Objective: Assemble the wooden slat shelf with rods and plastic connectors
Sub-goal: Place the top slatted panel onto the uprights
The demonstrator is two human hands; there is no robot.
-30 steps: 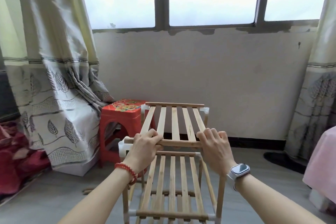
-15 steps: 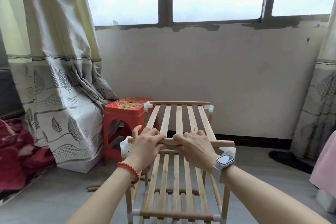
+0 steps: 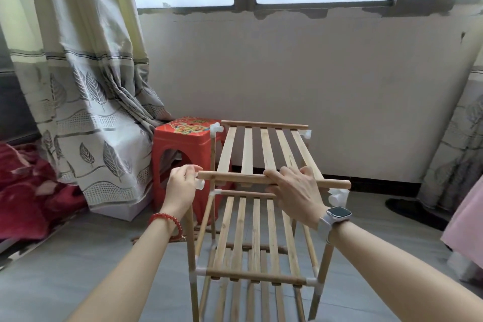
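Note:
A wooden slat shelf [image 3: 251, 243] stands on the floor before me, with two lower tiers joined by white plastic connectors. Its top slat panel [image 3: 264, 150] lies tilted, far end resting on the back connectors. The panel's near rod [image 3: 235, 178] is lifted above the front posts. My right hand [image 3: 295, 192] grips this rod near its middle. My left hand [image 3: 181, 185] pinches the white connector [image 3: 200, 185] on the front left post, just under the rod's left end. Another white connector [image 3: 338, 196] sits free on the front right post.
A red plastic stool [image 3: 183, 144] stands left of the shelf against the curtain [image 3: 86, 91]. Loose rods [image 3: 146, 238] lie on the floor behind my left wrist. Red bedding [image 3: 28, 191] is far left, pink fabric [image 3: 467, 225] far right. The wall is close behind.
My left hand left the near rod and took hold of the front left connector. My right hand slid along the rod, which now sits raised and shifted right.

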